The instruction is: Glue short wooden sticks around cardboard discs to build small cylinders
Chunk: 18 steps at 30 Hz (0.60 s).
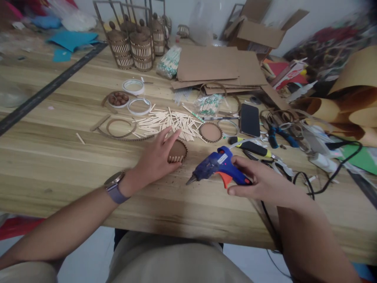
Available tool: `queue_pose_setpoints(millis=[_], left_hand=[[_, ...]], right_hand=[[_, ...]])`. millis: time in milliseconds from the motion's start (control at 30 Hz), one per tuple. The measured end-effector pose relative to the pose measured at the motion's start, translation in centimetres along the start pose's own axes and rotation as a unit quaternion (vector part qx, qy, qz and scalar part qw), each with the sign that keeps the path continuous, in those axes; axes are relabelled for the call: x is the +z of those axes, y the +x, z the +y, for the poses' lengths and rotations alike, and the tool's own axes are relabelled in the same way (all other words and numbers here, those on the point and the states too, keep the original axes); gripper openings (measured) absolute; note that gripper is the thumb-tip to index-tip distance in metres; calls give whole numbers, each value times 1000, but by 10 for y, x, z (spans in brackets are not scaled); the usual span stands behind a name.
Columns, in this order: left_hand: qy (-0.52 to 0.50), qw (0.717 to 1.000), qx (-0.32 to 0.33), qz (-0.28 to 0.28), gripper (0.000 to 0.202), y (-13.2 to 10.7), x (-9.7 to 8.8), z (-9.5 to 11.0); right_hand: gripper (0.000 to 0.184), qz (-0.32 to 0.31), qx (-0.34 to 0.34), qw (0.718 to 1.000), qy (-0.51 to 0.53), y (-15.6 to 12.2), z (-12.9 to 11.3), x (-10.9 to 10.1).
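My right hand is closed around a blue glue gun with an orange trigger; its nozzle points left and down at the table. My left hand rests with fingers stretched over a round brown cardboard disc that has a few short sticks standing along its near rim. A watch sits on my left wrist. Just beyond the disc lies a pile of short wooden sticks. A second toothed cardboard disc lies to the right of the pile.
On the wooden table lie a black phone, tape rolls, cardboard rings, blue pliers and a black cord. Finished stick baskets stand at the back, beside flat cardboard sheets and an open box.
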<state>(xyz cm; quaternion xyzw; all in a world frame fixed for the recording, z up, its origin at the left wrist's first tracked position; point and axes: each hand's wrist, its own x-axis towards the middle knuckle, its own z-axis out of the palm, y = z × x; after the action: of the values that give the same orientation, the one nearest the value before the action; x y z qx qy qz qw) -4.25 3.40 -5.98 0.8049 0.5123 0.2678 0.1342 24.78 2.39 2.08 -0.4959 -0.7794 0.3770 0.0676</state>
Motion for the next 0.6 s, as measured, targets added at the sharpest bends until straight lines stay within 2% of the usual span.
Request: queue_pose_setpoints(millis=[67, 133, 233, 333, 467, 600], left_hand=[[-1, 1000, -2, 4, 95, 0, 1, 0], [-4, 1000, -2, 10, 96, 0, 2, 0], [-9, 1000, 3, 18, 102, -1, 3, -1], [-20, 1000, 10, 22, 104, 0, 4, -2], [-26, 999, 10, 20, 102, 0, 4, -2], [-24, 1000, -3, 20, 99, 0, 5, -1]], right_hand=[[48, 24, -28, 999, 17, -2, 0, -2], [52, 84, -44, 994, 58, -3, 1, 0], [48, 157, -13, 978, 137, -1, 1, 10], [40, 153, 40, 974, 163, 1, -1, 18], [37, 145, 36, 978, 145, 6, 3, 21], [45, 55, 24, 989, 133, 12, 11, 22]])
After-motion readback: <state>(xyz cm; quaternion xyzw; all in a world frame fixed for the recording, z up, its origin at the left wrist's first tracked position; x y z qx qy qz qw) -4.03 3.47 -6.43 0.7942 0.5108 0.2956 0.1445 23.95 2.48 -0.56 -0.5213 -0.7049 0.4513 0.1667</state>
